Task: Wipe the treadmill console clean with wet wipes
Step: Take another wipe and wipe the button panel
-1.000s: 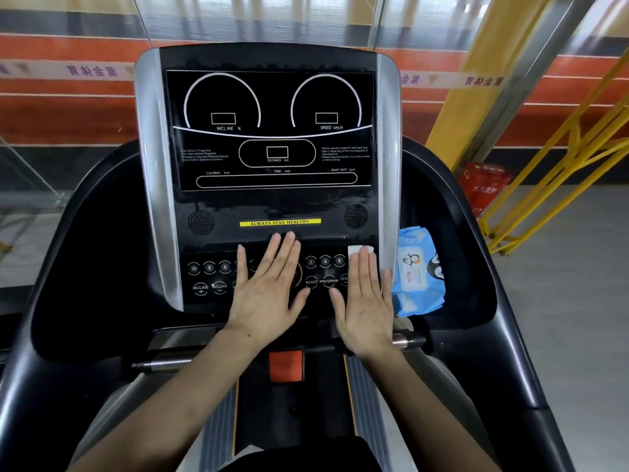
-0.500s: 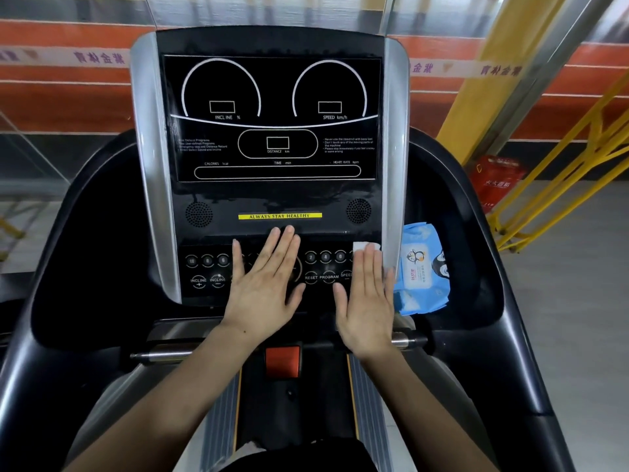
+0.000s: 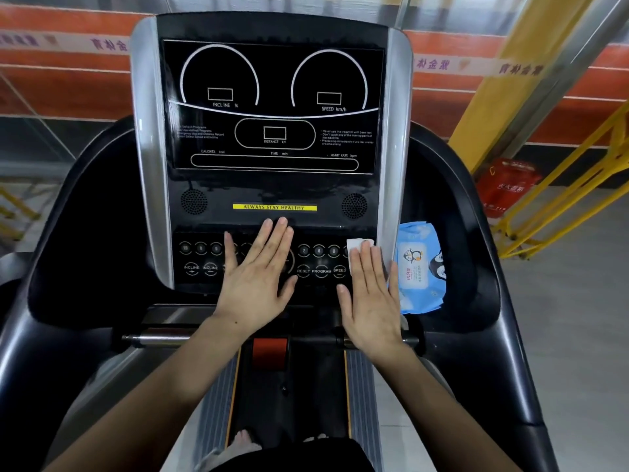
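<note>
The black treadmill console (image 3: 272, 185) with silver side trims stands upright in front of me. My left hand (image 3: 258, 277) lies flat and empty on the middle of the button panel, fingers together. My right hand (image 3: 369, 294) lies flat on the right end of the button panel and presses a white wet wipe (image 3: 355, 245) against it; only the wipe's top edge shows above my fingertips. A blue pack of wet wipes (image 3: 420, 267) rests in the right side tray, just beside my right hand.
A metal handlebar (image 3: 163, 337) crosses below the console, with a red safety key block (image 3: 270, 349) at its centre. The treadmill's black side arms (image 3: 476, 301) curve around both sides. Yellow railings (image 3: 561, 185) and a red box (image 3: 509, 185) stand on the right.
Both hands stay flat on the button panel in nearly the same places. The view has shifted slightly, with the console a little lower and nearer in frame.
</note>
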`<state>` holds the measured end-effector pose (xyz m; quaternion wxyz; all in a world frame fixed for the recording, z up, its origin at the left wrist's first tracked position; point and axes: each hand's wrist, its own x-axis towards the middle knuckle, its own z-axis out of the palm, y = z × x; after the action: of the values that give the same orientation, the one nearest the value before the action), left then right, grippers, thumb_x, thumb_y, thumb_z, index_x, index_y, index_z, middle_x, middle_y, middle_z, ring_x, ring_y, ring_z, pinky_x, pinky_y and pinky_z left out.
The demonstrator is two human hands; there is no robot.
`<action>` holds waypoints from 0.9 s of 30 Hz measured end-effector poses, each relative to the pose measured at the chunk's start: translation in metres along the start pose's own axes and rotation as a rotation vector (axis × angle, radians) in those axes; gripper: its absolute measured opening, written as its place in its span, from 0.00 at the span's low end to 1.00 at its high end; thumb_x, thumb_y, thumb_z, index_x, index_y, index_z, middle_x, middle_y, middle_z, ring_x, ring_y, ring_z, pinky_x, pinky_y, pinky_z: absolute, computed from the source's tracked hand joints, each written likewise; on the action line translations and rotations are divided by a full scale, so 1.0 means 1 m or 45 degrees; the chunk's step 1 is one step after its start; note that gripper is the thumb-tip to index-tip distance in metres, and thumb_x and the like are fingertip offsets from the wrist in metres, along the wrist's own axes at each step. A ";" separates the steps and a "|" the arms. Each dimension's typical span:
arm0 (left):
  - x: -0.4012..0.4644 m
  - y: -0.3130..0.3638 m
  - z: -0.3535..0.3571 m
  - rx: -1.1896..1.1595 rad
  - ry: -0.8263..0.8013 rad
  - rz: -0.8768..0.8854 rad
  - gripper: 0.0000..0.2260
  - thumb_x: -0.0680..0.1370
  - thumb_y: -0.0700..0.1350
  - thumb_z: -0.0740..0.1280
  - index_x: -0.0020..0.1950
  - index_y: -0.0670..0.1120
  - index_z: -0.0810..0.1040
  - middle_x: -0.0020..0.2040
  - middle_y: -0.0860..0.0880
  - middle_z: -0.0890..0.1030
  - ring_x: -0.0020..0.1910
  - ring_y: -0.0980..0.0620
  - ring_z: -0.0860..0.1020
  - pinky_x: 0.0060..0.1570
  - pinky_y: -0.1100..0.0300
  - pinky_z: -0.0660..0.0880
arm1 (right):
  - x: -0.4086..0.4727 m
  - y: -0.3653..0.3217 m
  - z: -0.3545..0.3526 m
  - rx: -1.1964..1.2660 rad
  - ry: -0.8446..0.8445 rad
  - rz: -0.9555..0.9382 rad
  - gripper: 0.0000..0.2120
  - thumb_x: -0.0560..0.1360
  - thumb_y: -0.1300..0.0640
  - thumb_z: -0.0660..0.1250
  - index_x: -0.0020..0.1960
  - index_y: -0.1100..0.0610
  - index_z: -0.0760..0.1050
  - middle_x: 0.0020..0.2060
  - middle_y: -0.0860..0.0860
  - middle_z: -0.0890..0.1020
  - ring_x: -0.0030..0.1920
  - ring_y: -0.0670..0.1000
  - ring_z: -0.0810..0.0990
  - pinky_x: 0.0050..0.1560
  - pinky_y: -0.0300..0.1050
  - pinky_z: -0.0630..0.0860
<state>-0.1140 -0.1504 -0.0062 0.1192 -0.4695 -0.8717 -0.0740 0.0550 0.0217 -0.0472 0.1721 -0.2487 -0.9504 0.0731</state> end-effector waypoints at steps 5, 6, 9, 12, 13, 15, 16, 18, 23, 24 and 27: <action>0.000 0.005 0.001 -0.009 0.013 -0.018 0.39 0.82 0.58 0.63 0.87 0.45 0.50 0.87 0.50 0.46 0.86 0.50 0.44 0.77 0.23 0.47 | -0.002 0.009 0.000 -0.036 -0.046 -0.062 0.33 0.87 0.45 0.50 0.86 0.58 0.46 0.86 0.54 0.45 0.85 0.52 0.42 0.84 0.63 0.46; 0.000 0.005 0.002 -0.011 0.018 -0.022 0.39 0.82 0.58 0.63 0.86 0.45 0.50 0.87 0.50 0.46 0.86 0.50 0.44 0.77 0.23 0.47 | -0.003 0.010 0.002 -0.030 -0.046 -0.062 0.33 0.87 0.45 0.50 0.86 0.59 0.46 0.86 0.54 0.45 0.85 0.52 0.42 0.84 0.62 0.46; 0.000 -0.001 0.001 0.004 0.000 0.012 0.39 0.82 0.55 0.65 0.87 0.46 0.50 0.88 0.50 0.45 0.86 0.50 0.43 0.76 0.22 0.48 | -0.003 0.008 0.006 -0.036 -0.029 -0.058 0.33 0.86 0.45 0.52 0.86 0.59 0.47 0.86 0.55 0.45 0.85 0.53 0.43 0.84 0.61 0.45; 0.000 -0.005 0.000 0.019 -0.006 0.035 0.39 0.81 0.54 0.66 0.87 0.46 0.50 0.88 0.50 0.46 0.86 0.50 0.44 0.76 0.22 0.47 | -0.003 0.009 0.006 -0.045 -0.012 -0.064 0.33 0.86 0.46 0.52 0.86 0.59 0.48 0.86 0.54 0.46 0.85 0.52 0.43 0.84 0.61 0.45; -0.001 -0.005 0.001 0.017 -0.005 0.034 0.39 0.81 0.54 0.66 0.87 0.46 0.50 0.88 0.50 0.46 0.86 0.50 0.44 0.76 0.22 0.47 | -0.003 0.010 0.005 -0.042 -0.008 -0.067 0.33 0.86 0.46 0.52 0.86 0.59 0.48 0.86 0.54 0.47 0.85 0.51 0.43 0.84 0.61 0.45; -0.002 -0.004 0.003 0.013 0.003 0.031 0.39 0.81 0.54 0.66 0.87 0.46 0.50 0.88 0.50 0.46 0.86 0.50 0.44 0.76 0.22 0.47 | -0.002 0.010 0.005 -0.051 -0.003 -0.080 0.33 0.86 0.45 0.52 0.86 0.58 0.48 0.86 0.53 0.46 0.85 0.51 0.44 0.84 0.61 0.46; -0.002 -0.005 0.003 0.007 0.005 0.036 0.39 0.81 0.54 0.66 0.87 0.46 0.49 0.88 0.50 0.46 0.86 0.50 0.44 0.76 0.22 0.47 | -0.001 0.011 0.005 -0.069 -0.007 -0.091 0.34 0.86 0.45 0.52 0.86 0.58 0.47 0.86 0.53 0.46 0.85 0.51 0.44 0.84 0.60 0.45; -0.002 -0.007 0.003 0.003 0.011 0.051 0.40 0.81 0.54 0.67 0.87 0.46 0.50 0.88 0.50 0.46 0.86 0.50 0.44 0.77 0.22 0.45 | 0.002 0.019 0.004 -0.143 -0.021 -0.154 0.34 0.86 0.43 0.51 0.86 0.59 0.47 0.86 0.54 0.47 0.85 0.52 0.44 0.84 0.59 0.44; -0.001 -0.010 0.002 0.008 -0.015 0.070 0.40 0.82 0.55 0.65 0.87 0.47 0.47 0.87 0.51 0.43 0.86 0.51 0.42 0.77 0.23 0.44 | 0.009 0.061 -0.013 -0.392 -0.109 -0.546 0.35 0.86 0.39 0.48 0.85 0.59 0.50 0.86 0.54 0.50 0.85 0.53 0.48 0.83 0.63 0.52; 0.000 -0.009 0.002 -0.004 -0.019 0.065 0.39 0.82 0.54 0.64 0.87 0.47 0.47 0.87 0.51 0.43 0.86 0.51 0.42 0.77 0.23 0.44 | 0.008 0.067 -0.016 -0.434 -0.141 -0.635 0.35 0.86 0.39 0.49 0.86 0.59 0.49 0.86 0.54 0.49 0.85 0.53 0.48 0.82 0.64 0.54; 0.000 -0.008 0.001 -0.034 -0.014 0.052 0.40 0.81 0.52 0.65 0.87 0.46 0.47 0.87 0.51 0.43 0.86 0.51 0.41 0.77 0.23 0.44 | 0.010 0.081 -0.025 -0.527 -0.230 -0.887 0.37 0.86 0.38 0.50 0.86 0.58 0.46 0.86 0.53 0.48 0.85 0.52 0.46 0.83 0.63 0.50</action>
<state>-0.1207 -0.1543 -0.0071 0.1097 -0.4890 -0.8616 -0.0806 0.0920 0.0981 -0.0391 0.0487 0.0660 -0.9836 -0.1606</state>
